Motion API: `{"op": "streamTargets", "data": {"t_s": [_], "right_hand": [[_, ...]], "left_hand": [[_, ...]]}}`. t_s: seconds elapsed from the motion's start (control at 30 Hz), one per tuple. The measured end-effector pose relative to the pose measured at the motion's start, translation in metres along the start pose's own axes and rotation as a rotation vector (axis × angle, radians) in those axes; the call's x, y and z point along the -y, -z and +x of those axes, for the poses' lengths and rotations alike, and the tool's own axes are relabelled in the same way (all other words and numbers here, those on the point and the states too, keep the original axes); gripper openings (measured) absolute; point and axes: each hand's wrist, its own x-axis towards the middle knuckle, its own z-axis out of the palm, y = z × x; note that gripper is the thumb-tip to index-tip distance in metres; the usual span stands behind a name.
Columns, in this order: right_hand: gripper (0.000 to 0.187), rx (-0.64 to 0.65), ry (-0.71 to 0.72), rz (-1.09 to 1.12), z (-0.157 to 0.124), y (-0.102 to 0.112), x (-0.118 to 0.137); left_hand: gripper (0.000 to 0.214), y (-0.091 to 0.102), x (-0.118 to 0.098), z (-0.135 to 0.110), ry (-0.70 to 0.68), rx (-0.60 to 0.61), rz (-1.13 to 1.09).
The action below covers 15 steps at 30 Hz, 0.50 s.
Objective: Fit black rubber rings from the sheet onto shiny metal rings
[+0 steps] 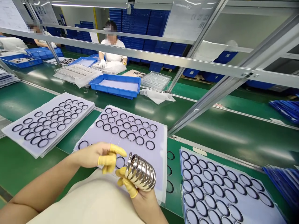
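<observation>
My right hand [133,183], with yellow finger cots on its fingers, is wrapped round a row of several shiny metal rings [142,174] lined up side by side. One ring at the left end leans slightly apart from the others. Just left of it is my left hand [108,157], also in yellow finger cots, its index finger stretched out and its other fingers bent, with nothing visible in it. Below both hands lies a pale sheet [130,149] bearing rows of dark-edged rings [134,128]. My left forearm and hand hide part of that sheet.
More sheets of rings lie left [50,119] and right [215,186]. Loose rings [170,186] rest on the green table [174,199]. A metal frame post [198,109] slants across. Beyond are a blue tray [116,93] and two co-workers, one gloved [113,56].
</observation>
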Motion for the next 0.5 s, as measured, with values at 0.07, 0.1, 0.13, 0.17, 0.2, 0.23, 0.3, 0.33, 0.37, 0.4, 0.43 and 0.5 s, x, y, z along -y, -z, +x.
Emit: {"op": "streamTargets", "data": {"t_s": [0.07,0.1,0.13,0.17,0.2,0.23,0.3,0.33,0.37,0.4,0.43,0.5], "right_hand": [[0.026,0.042,0.052,-0.110,0.006,0.001,0.007],[0.028,0.071,0.062,-0.150,0.009,0.002,0.012],[0.030,0.103,0.063,-0.182,0.012,0.002,0.017],[0.034,0.136,0.057,-0.207,0.015,0.002,0.023],[0.037,0.170,0.056,-0.228,0.017,0.003,0.027],[0.040,0.204,0.052,-0.245,0.018,0.003,0.031],[0.042,0.256,0.037,-0.254,0.019,0.004,0.035],[0.044,0.271,0.027,-0.248,0.018,0.005,0.035],[0.046,0.275,0.014,-0.235,0.017,0.006,0.034],[0.050,0.277,0.007,-0.219,0.015,0.008,0.032],[0.053,0.279,0.002,-0.200,0.013,0.010,0.029],[0.058,0.291,0.002,-0.154,0.010,0.014,0.023]], "left_hand": [[0.048,-0.005,-0.004,0.002,0.029,0.255,-0.101],[0.047,-0.008,-0.008,0.004,0.038,0.329,-0.109],[0.045,-0.011,-0.011,0.006,0.044,0.371,-0.098],[0.044,-0.013,-0.013,0.007,0.052,0.396,-0.072],[0.043,-0.015,-0.015,0.008,0.053,0.407,-0.033],[0.042,-0.016,-0.015,0.009,0.049,0.409,0.020],[0.041,-0.018,-0.013,0.010,0.024,0.391,0.131],[0.041,-0.019,-0.010,0.011,0.012,0.372,0.172],[0.041,-0.020,-0.008,0.011,0.007,0.361,0.198],[0.041,-0.020,-0.006,0.012,0.012,0.361,0.203],[0.040,-0.021,-0.004,0.012,0.021,0.373,0.194],[0.037,-0.022,-0.003,0.014,0.038,0.399,0.167]]}}
